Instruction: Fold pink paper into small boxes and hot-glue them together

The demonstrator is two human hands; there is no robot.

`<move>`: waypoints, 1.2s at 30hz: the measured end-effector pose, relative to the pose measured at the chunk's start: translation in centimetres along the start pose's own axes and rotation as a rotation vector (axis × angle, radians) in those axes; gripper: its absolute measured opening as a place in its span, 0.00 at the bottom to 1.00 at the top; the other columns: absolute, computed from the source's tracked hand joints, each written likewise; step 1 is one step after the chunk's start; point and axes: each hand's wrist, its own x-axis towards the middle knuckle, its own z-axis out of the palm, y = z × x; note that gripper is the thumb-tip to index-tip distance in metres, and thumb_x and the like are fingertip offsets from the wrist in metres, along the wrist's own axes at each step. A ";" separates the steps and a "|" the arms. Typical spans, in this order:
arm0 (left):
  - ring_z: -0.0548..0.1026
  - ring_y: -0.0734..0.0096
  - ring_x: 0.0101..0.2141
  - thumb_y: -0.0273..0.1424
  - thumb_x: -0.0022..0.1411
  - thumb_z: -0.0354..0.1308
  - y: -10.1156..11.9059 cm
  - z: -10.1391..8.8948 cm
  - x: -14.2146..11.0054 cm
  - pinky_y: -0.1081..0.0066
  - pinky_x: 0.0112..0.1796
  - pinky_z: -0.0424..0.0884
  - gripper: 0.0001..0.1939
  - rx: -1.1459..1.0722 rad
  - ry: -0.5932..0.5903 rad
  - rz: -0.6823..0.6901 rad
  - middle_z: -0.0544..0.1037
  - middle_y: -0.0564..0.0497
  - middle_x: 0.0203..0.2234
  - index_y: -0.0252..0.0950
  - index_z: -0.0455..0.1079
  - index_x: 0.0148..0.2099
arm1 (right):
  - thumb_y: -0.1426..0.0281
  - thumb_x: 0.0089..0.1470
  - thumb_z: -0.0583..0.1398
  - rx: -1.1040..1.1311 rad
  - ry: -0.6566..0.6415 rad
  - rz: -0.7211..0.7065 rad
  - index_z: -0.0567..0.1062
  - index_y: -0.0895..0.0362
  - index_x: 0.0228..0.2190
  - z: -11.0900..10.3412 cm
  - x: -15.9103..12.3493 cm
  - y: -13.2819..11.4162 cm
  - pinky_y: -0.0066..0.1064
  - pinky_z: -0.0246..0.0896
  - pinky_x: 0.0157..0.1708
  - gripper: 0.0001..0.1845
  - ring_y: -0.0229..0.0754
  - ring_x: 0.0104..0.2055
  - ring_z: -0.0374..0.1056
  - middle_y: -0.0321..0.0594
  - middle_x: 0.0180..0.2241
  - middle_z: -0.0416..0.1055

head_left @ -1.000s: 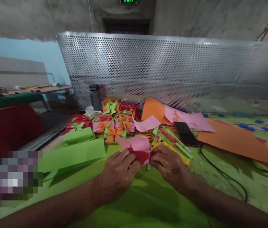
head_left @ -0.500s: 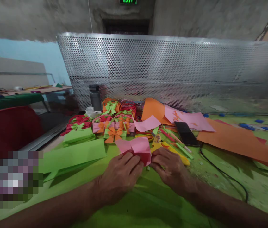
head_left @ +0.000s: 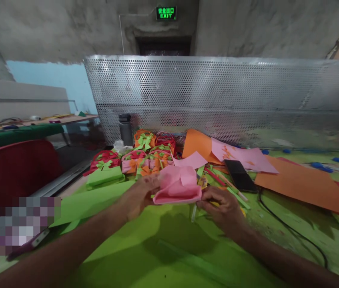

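Note:
A folded piece of pink paper (head_left: 178, 182) is held up between my hands above the green tabletop (head_left: 145, 252). Its near edge gapes like the mouth of a small pocket. My left hand (head_left: 141, 194) grips the paper's left side, its fingertips partly hidden behind the sheet. At the lower right corner, my right hand (head_left: 221, 206) pinches the paper between thumb and fingers. Just behind it lie small paper bags with bows, one of them an orange bag (head_left: 144, 140). Folded green paper (head_left: 106, 178) rests beyond my left forearm.
A phone (head_left: 239, 176) lies to the right, near large orange paper sheets (head_left: 304, 186) and a black cable (head_left: 292, 230). Paper strips are scattered behind my right hand. A grey bottle (head_left: 125, 130) stands before the perforated metal panel (head_left: 202, 96). A red chair back (head_left: 19, 172) is at left.
The pink paper has been lifted and turned, so its open folded edge now faces me. My left hand has moved from the paper's near edge to its left side. The view has tilted up slightly.

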 end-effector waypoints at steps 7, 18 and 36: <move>0.71 0.72 0.19 0.34 0.49 0.62 -0.8 0.0 -0.1 0.65 0.21 0.74 0.12 -0.107 -0.050 -0.212 0.75 0.50 0.21 0.30 0.71 0.31 | 0.71 0.47 0.61 0.043 -0.073 0.040 0.70 0.57 0.19 -0.1 0.1 0.4 0.27 0.57 0.26 0.08 0.36 0.25 0.62 0.33 0.20 0.67; 0.56 0.85 0.13 0.38 0.41 0.66 -0.9 -0.1 0.0 0.81 0.15 0.52 0.18 0.140 -0.031 -0.080 0.63 0.58 0.10 0.29 0.65 0.17 | 0.66 0.55 0.52 0.086 -0.059 -0.034 0.71 0.57 0.24 -0.6 0.2 -0.2 0.30 0.59 0.29 0.13 0.39 0.28 0.65 0.37 0.24 0.68; 0.62 0.78 0.21 0.36 0.53 0.58 -2.7 2.3 -1.0 0.77 0.24 0.56 0.12 0.326 -0.276 -0.018 0.69 0.54 0.20 0.29 0.70 0.29 | 0.77 0.47 0.59 -0.145 -0.007 -0.112 0.73 0.53 0.27 -0.6 -0.6 -3.2 0.45 0.46 0.54 0.07 0.49 0.59 0.46 0.40 0.55 0.53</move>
